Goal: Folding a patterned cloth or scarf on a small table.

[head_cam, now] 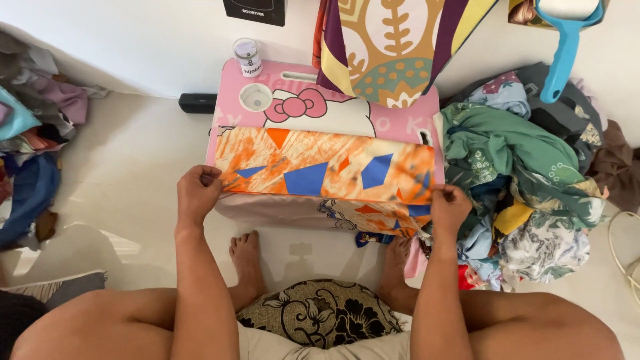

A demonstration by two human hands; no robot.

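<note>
Left hand (198,193) and right hand (451,207) each pinch one end of the folded orange cloth with blue shapes (327,172), stretched flat across the pink cartoon lap table (407,123) at frame centre. Heap of mixed green and floral clothes (527,173) at right, small clear jar (247,57) on the table's upper-left corner

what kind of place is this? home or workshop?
Most likely a home floor used for sorting or folding cloth. The person sits barefoot on a pale floor, left hand and right hand holding an orange patterned cloth over a small pink lap table, with heaps of fabric alongside.
</note>
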